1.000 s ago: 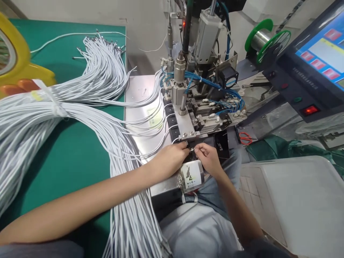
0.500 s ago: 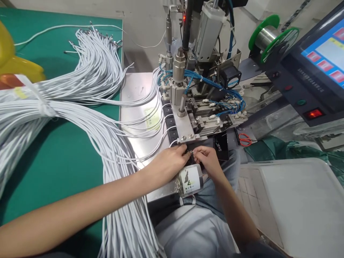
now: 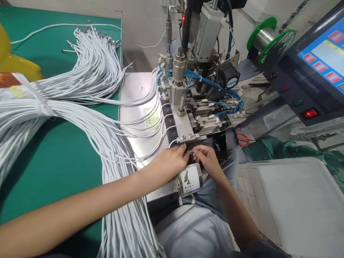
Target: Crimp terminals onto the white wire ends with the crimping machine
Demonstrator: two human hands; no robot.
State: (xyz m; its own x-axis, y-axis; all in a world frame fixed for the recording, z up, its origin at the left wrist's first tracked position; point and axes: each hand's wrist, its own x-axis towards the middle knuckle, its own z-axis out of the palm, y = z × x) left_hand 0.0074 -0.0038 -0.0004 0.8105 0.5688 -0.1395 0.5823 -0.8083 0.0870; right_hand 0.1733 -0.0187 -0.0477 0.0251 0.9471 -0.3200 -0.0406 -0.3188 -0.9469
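Small metal piece [image 3: 191,152] is sitting between the fingertips of my two hands, just in front of the near edge of a machine [image 3: 184,125]. My right hand [image 3: 208,159] is pinching it between thumb and bent forefinger. My left hand [image 3: 174,159] is reaching in from the other side with its fingers curling down, and I cannot tell whether they are gripping anything.

Room around my fingers is looking tight: the machine is standing right behind them, a labelled packet [image 3: 190,179] is lying just on the near side, and a black box [image 3: 220,143] is sitting close beyond my right hand. On my left, white cables [image 3: 80,116] are spreading from a green worktop [image 3: 61,150] past its edge and across a metal plate [image 3: 137,84], several running into the machine's side.

My fingers are covering part of the piece, so its shape is proving hard to make out. My left forearm is hiding a stretch of cables. A yellow object [image 3: 20,61] at far left and a tilted screen [image 3: 326,53] at upper right are being cut off by the view's edges.
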